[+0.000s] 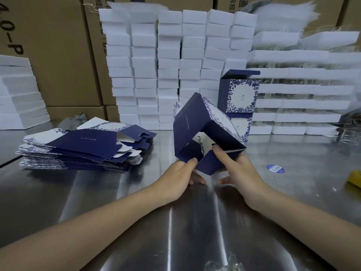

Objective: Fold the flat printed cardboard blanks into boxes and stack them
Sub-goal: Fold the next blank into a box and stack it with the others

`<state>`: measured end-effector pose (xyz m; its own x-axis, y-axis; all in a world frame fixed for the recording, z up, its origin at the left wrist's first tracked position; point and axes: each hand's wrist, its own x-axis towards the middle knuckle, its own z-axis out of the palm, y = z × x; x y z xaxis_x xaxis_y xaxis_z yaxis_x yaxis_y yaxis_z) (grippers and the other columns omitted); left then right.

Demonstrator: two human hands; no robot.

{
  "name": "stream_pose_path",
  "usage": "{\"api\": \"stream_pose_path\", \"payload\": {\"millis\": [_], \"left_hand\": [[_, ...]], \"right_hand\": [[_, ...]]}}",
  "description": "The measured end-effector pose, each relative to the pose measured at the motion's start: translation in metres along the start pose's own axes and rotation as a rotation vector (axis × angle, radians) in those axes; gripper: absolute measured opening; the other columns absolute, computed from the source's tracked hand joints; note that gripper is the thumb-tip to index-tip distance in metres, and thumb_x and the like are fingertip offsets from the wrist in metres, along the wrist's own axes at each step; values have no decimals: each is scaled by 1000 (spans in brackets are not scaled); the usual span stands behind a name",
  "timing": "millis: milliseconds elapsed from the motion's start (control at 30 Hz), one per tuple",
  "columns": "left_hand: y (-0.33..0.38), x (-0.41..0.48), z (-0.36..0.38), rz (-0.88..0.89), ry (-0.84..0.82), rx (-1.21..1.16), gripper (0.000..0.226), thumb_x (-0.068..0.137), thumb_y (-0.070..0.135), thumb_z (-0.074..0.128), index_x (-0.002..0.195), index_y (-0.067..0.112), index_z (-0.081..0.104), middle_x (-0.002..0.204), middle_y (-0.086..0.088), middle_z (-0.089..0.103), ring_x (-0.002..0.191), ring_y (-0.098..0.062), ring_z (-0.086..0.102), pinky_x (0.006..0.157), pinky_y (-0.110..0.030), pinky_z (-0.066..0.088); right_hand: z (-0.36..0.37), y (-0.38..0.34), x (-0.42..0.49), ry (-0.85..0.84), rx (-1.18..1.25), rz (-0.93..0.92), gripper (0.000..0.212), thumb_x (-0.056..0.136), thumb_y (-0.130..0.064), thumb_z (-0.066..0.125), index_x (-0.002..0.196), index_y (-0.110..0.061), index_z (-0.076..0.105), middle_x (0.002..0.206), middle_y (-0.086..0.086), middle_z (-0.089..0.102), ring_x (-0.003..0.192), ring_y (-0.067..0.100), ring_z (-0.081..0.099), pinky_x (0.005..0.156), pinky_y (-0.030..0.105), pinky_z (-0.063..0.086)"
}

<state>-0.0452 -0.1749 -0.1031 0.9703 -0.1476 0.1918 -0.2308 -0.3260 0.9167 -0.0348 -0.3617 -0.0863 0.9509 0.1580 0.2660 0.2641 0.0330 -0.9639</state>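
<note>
A navy and white floral box point(192, 122) is tilted above the steel table, its open end facing me with flaps partly folded in. My left hand point(180, 173) grips the lower left flap. My right hand point(232, 165) presses fingers on the lower right flap and into the opening. A pile of flat printed blanks point(82, 148) lies to the left. Two finished boxes point(241, 94) stand stacked behind the held box, the top one with its lid flap up.
Tall stacks of white foam blocks point(168, 65) line the back of the steel table point(136, 212), with brown cartons point(54, 45) behind. A round blue sticker point(275, 169) and a yellow object point(355, 178) lie at right. Clear plastic pieces sit at the near edge.
</note>
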Motion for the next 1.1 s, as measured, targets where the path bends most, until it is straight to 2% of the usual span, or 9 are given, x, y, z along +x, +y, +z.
{"api": "stream_pose_path", "payload": {"millis": [233,400,533,633,767,867,967,1000,1100], "left_hand": [[7,-4,2,5,28,-70,47,97,51,33,117,28,69,108,-1,82,99,-26,77,84,-35,49],[12,-7,1,-7,63,-182,26,112,33,42,122,25,64,113,5,80,87,-23,80,70,-22,50],[13,-10,1,-4,54,-185,24,105,42,57,120,27,68,112,6,80,90,-22,80,78,-27,51],[11,-12,3,19,25,-183,29,99,44,61,111,22,75,104,0,81,86,-15,77,76,-20,52],[11,-10,1,25,3,-131,31,105,47,48,115,28,70,104,-3,81,86,-16,77,83,-34,49],[9,-9,0,54,15,-141,22,104,32,51,111,32,72,103,-4,81,83,-13,77,72,-21,53],[6,-8,-2,59,43,-148,22,109,18,50,108,23,71,95,4,81,84,-14,78,72,-21,54],[7,-8,-2,55,39,-140,20,107,24,50,109,22,70,95,4,81,87,-17,78,75,-27,54],[8,-8,-2,42,19,-109,35,98,41,48,112,18,71,94,2,80,90,-20,77,78,-37,49]], "right_hand": [[0,0,2,49,-72,-42,36,105,-52,55,107,-19,69,87,4,77,68,14,67,53,28,53],[-5,-1,5,71,-120,-143,23,111,-26,53,100,-15,69,77,4,72,62,15,61,48,28,53],[-4,-1,3,29,-135,-184,26,111,-8,49,96,-5,70,73,9,69,61,18,58,49,30,55],[4,-3,-5,-39,-51,-176,24,109,-2,52,96,-8,72,73,11,70,63,20,63,53,31,59],[8,-2,-11,-86,16,-121,14,105,-5,61,112,-5,73,94,27,72,75,29,65,60,41,63],[8,-3,-13,-107,28,-56,15,104,-11,65,116,-7,73,98,21,75,78,28,70,62,42,62],[7,-4,-14,-127,-42,14,9,104,-21,66,108,-19,74,87,7,77,69,24,72,56,33,58],[7,-4,-14,-134,-86,38,8,103,-23,66,103,-18,72,79,5,74,66,23,70,53,30,55],[8,-2,-13,-178,-143,92,28,104,-26,63,81,-12,61,58,3,49,57,22,65,49,27,49]]}}
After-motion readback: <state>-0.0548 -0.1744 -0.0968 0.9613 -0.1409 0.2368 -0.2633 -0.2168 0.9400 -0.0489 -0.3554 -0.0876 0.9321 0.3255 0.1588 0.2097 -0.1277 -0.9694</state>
